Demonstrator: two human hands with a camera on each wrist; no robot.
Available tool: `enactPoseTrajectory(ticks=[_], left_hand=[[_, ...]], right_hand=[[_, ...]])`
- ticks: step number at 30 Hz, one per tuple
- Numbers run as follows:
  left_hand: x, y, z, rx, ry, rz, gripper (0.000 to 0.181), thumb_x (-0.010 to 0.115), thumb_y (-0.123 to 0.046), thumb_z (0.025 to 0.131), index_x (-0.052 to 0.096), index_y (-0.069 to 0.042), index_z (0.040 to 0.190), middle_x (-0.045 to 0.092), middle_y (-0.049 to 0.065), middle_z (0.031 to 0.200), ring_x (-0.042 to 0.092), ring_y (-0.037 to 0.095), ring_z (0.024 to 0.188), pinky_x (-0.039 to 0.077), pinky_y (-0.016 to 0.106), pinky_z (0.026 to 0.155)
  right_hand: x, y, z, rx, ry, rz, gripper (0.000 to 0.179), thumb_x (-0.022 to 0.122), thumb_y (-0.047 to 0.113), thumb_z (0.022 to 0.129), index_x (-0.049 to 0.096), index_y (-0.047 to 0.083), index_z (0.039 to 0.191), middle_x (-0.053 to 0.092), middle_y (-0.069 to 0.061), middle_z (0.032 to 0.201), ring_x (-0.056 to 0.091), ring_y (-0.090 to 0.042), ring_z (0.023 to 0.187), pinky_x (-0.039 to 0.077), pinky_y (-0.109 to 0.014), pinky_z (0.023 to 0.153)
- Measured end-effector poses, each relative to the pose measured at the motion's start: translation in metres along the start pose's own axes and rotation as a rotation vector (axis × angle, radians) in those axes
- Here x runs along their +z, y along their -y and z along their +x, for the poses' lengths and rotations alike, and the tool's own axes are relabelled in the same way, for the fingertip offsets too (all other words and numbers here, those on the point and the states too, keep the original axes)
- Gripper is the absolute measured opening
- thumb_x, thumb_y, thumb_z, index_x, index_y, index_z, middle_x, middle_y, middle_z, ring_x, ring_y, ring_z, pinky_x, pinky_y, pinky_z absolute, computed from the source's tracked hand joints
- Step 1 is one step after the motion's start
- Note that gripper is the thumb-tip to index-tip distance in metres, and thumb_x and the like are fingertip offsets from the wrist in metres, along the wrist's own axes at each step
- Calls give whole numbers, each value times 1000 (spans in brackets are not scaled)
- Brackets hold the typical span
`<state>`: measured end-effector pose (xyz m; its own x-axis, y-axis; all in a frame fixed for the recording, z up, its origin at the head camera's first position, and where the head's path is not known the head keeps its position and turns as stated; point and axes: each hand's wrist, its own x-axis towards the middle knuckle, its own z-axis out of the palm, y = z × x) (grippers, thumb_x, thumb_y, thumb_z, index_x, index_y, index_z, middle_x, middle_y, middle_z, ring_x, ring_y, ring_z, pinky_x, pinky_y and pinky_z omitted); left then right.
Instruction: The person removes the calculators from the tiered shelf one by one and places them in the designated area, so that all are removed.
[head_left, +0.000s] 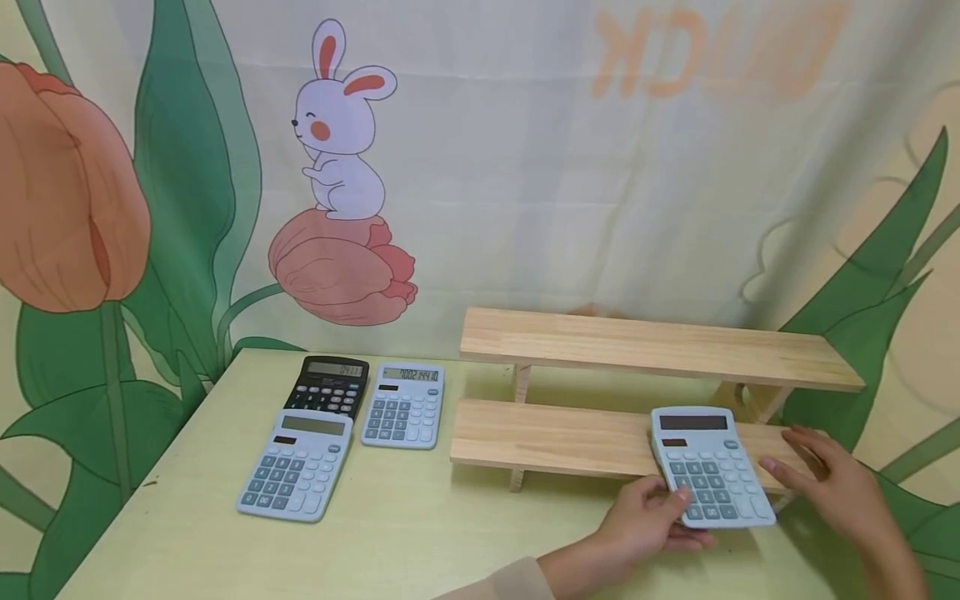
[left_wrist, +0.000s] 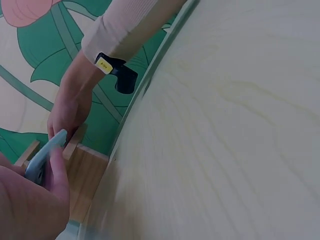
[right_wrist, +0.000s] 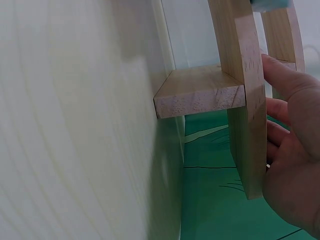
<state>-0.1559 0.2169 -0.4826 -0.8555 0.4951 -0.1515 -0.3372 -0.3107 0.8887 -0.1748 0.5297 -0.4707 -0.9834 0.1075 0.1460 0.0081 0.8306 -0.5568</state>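
In the head view my left hand (head_left: 636, 527) pinches the lower left corner of a light blue calculator (head_left: 712, 471), thumb on its face and fingers beneath. The calculator is tilted at the front of the lower shelf board (head_left: 551, 437) of a two-step wooden rack, its top part over the board. My right hand (head_left: 843, 483) rests at the right end of that board, fingers fairly straight. In the right wrist view my right hand (right_wrist: 295, 135) lies along the board (right_wrist: 255, 110). The left wrist view shows the calculator (left_wrist: 44, 155) edge-on in my left hand (left_wrist: 35, 200).
The rack's upper board (head_left: 652, 346) stands behind. At the left of the table (head_left: 420, 533) lie a black calculator (head_left: 330, 387), a light blue one (head_left: 296, 467) overlapping its lower part, and another light blue one (head_left: 403, 406). A printed curtain (head_left: 510, 167) hangs behind.
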Motion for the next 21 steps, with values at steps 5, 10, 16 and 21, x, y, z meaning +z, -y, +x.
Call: enactPoseTrajectory(ticks=[5, 10, 16, 21], left_hand=[[-3, -6, 2, 71, -92, -13, 15, 68, -2, 102, 69, -1, 117, 74, 9, 99, 75, 25, 96, 63, 42, 88], [-13, -15, -1, 82, -88, -39, 25, 70, 6, 98, 66, -1, 122, 73, 10, 100, 74, 24, 95, 64, 37, 83], [-42, -42, -21, 78, 43, 109, 27, 69, 3, 100, 65, -3, 126, 75, 8, 103, 75, 22, 96, 64, 33, 83], [-76, -73, -44, 103, 92, 315, 27, 69, -4, 102, 66, -5, 128, 77, 5, 102, 75, 17, 93, 62, 32, 85]], right_hand=[[-1, 2, -1, 5, -1, -2, 82, 71, 46, 102, 41, -11, 154, 29, -41, 161, 30, -68, 142, 27, -81, 107], [-1, 4, -3, 22, 23, 13, 84, 69, 46, 103, 37, -11, 157, 24, -40, 163, 31, -67, 142, 28, -80, 107], [-1, 5, -2, 19, 33, 21, 85, 69, 47, 103, 37, -11, 157, 24, -41, 163, 29, -67, 143, 28, -81, 107], [-2, 5, -3, 21, 63, 42, 83, 66, 47, 105, 35, -9, 159, 20, -39, 166, 29, -66, 143, 27, -81, 107]])
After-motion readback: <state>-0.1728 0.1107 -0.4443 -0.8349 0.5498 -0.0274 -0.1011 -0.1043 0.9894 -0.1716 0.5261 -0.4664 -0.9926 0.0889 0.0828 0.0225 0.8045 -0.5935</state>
